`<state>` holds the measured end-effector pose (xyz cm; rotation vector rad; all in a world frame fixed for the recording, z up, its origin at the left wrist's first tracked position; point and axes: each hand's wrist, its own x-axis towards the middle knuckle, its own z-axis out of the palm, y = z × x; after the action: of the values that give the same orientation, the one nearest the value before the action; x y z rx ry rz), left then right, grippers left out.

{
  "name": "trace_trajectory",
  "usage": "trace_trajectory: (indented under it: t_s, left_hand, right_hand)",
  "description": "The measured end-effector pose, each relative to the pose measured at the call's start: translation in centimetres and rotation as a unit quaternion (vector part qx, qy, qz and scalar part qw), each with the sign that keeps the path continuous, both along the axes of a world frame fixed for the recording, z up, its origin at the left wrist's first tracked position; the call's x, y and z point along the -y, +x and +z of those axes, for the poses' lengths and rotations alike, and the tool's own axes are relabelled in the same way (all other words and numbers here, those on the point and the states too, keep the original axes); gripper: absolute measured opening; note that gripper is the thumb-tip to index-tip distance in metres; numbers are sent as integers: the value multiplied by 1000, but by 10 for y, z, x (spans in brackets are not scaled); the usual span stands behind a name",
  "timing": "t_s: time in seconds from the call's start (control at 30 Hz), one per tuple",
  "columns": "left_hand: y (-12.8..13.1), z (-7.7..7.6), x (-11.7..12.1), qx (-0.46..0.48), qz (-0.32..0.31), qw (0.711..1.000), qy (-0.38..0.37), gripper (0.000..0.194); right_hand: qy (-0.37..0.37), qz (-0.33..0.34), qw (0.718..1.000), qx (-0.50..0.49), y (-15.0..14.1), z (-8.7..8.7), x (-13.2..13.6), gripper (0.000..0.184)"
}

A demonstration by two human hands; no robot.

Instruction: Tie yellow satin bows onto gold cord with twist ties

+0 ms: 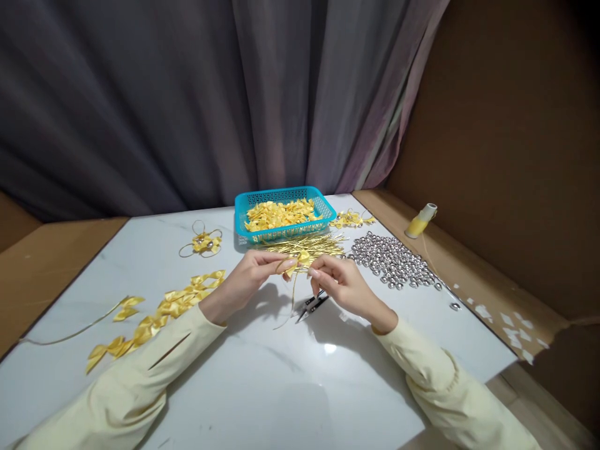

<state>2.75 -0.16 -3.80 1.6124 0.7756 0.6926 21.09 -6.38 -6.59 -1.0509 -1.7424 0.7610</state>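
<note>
My left hand (253, 275) pinches a yellow ribbon bow (304, 257) between thumb and fingers, above the middle of the table. A thin gold cord (294, 292) is attached at the bow; a loop shows by the left fingertips and a loose end hangs down. Close on the right, my right hand (344, 281) has its fingers closed at the cord beside the bow; the exact grip is partly hidden. Black-handled thread snips (310, 306) lie on the table below the right hand.
A blue basket (240, 215) of yellow bows stands at the back, gold cords (309, 244) before it. Silver beads (394, 259) spread at right, near a yellow thread spool (420, 222). Loose bows (173, 303) lie at left, below a looped bow piece (205, 242).
</note>
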Motion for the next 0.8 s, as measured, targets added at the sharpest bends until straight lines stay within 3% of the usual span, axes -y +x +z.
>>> trace_trajectory:
  t_s: [0.33,0.8]
  left_hand:
    - [-1,7,4,-5,-38,999,15,22]
    - [-3,12,8,3,-55,998,21,20]
  right_hand:
    - [31,18,999,17,3,1,2,18]
    - [63,-24,998,-17,-6,2,13,16]
